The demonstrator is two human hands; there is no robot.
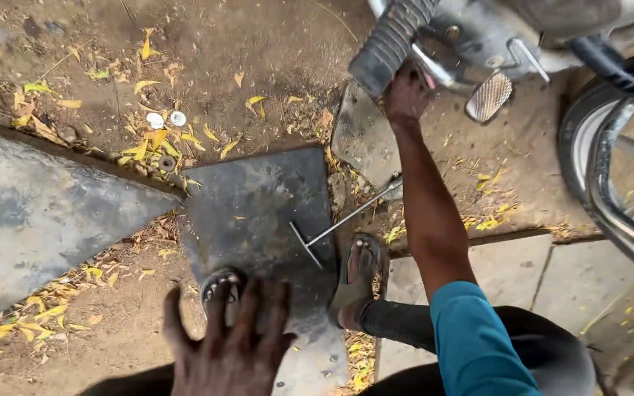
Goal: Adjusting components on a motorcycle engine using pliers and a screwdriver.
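The right hand (407,94) is extended to the underside of a motorcycle (493,33) at the top right edge of the view. It rests against the metal just below the ribbed black rubber footrest (390,40). The fingers are tucked behind the part, so whether they are closed on anything cannot be told. The arm carries a teal sleeve (475,345) at the shoulder end.

The left hand (229,348) hovers at the bottom edge of the view, fingers spread apart and holding nothing. It is positioned above the near edge of a dark stone slab (258,205).

A T-handle wrench (343,220) lies on the ground (its cross handle on the right edge of the slab, its shaft running up and right across the dirt). It is untouched by either hand and sits between the two sandalled feet (357,275) and the right forearm.

A perforated metal pedal (489,97) hangs just right of the right hand. Part of a wheel rim (603,191) occupies the right edge. Two small pale discs (166,119) lie among yellow fallen leaves (148,147) beyond the far left corner of the slab.
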